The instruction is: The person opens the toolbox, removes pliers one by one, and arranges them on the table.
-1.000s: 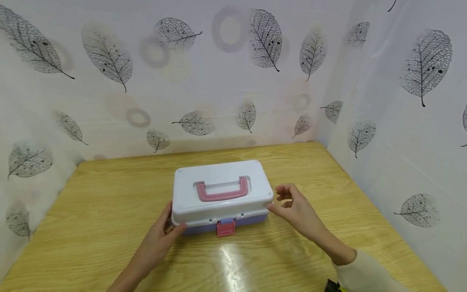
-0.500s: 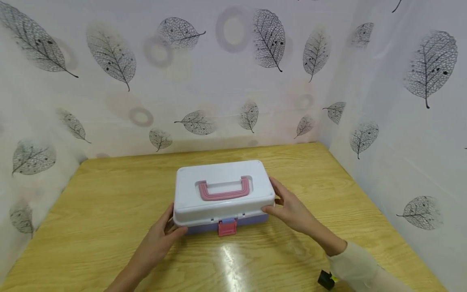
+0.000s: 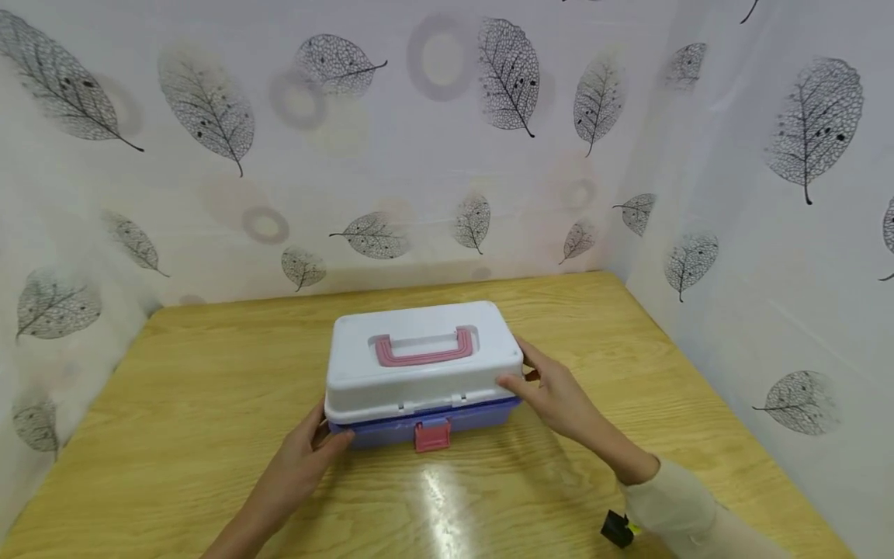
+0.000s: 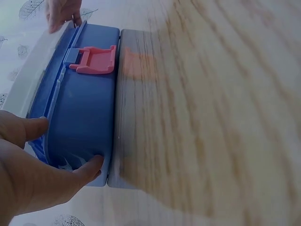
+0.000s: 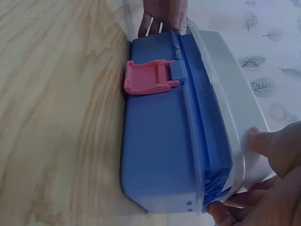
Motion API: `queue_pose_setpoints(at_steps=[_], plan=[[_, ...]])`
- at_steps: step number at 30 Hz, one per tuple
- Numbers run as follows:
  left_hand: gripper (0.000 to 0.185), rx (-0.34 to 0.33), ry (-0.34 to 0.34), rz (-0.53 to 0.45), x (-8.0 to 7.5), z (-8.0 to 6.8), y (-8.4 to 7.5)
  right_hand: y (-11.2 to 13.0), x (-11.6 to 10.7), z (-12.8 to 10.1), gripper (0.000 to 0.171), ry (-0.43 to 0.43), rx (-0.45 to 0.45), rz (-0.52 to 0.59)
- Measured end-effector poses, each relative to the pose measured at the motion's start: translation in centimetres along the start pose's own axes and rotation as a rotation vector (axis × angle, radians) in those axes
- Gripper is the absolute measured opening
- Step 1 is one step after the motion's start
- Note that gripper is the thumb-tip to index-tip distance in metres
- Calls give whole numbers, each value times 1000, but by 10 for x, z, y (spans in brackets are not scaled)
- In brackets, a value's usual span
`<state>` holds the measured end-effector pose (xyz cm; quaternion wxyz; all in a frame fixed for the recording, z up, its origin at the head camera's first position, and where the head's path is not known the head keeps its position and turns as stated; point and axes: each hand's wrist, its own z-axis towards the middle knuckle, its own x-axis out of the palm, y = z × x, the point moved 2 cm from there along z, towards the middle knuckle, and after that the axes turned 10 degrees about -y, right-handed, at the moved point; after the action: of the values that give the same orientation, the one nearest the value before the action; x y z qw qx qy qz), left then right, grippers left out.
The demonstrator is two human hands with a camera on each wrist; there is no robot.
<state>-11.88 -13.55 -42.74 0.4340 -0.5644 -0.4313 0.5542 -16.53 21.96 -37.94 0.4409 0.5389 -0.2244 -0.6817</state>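
Observation:
A plastic toolbox stands on the wooden table, with a white lid [image 3: 408, 392], a blue-purple base [image 3: 384, 435] and a pink handle [image 3: 423, 358]. The lid's front edge is lifted a little off the base, leaving a gap; the pink latch [image 3: 432, 436] hangs unfastened. My right hand [image 3: 559, 396] grips the lid's right end, thumb on its front face and fingers at the side. At the left end, my left hand [image 3: 296, 458] holds the base, thumb near the front corner. Both wrist views show the gap between lid and base; the contents are hidden.
A small black and yellow object [image 3: 618, 529] lies by the right sleeve [image 3: 670, 501]. The wooden table [image 3: 230, 365] extends around the toolbox. Leaf-patterned white curtains [image 3: 412, 155] border it at the back and both sides.
My right hand has come in from beside the toolbox, taken hold of the lid's right end and raised its front edge. The left hand stays at the left end.

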Motion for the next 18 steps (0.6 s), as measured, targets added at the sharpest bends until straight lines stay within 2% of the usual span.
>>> queue_pose_setpoints(at_steps=[4, 7, 10, 14, 18], plan=[[75, 1, 1, -5, -1, -1, 0, 5, -3, 7, 65, -44, 11, 0], [75, -8, 3, -5, -1, -1, 0, 6, -6, 14, 65, -43, 16, 27], [76, -21, 6, 7, -1, -1, 0, 6, -10, 18, 73, 8, 19, 58], [78, -34, 9, 21, 0, -1, -1, 3, -19, 23, 89, 123, 3, 136], [79, -36, 6, 19, 0, -1, 0, 0, -26, 28, 89, 173, -54, 181]])
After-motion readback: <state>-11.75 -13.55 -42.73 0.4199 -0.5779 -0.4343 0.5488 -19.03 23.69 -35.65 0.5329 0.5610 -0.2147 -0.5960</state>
